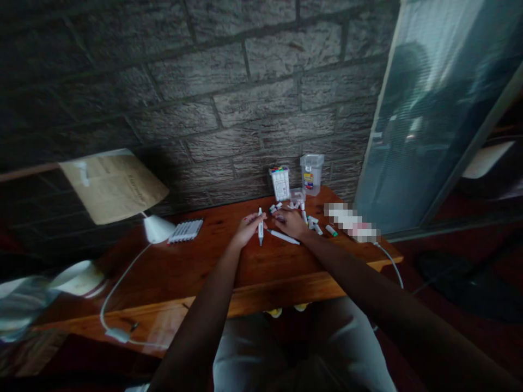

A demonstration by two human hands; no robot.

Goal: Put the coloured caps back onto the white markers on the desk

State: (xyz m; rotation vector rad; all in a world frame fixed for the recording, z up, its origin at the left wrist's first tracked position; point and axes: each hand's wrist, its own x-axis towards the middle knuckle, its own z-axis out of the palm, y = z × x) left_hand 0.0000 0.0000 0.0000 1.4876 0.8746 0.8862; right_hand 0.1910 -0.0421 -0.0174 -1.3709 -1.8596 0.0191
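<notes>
My left hand [247,229] is closed around a white marker [260,228], which stands nearly upright with its dark end pointing down. To its right, my right hand [291,222] hovers low over the table, palm down, fingers curled inward; whatever they may hold is hidden. Below that hand lies another white marker [284,237]. Several loose white marker caps [314,224] are scattered just past and to the right of my right hand. One cap with a green end [331,231] sits apart from them.
Behind the caps stand a clear box full of markers [280,184] and a clear plastic container [312,177]. A row of markers [185,231] lies beside the lamp [122,185] at left. A white cup [78,279], a power cord [107,299] and a pixelated item [351,222] are also on the wooden table [196,272].
</notes>
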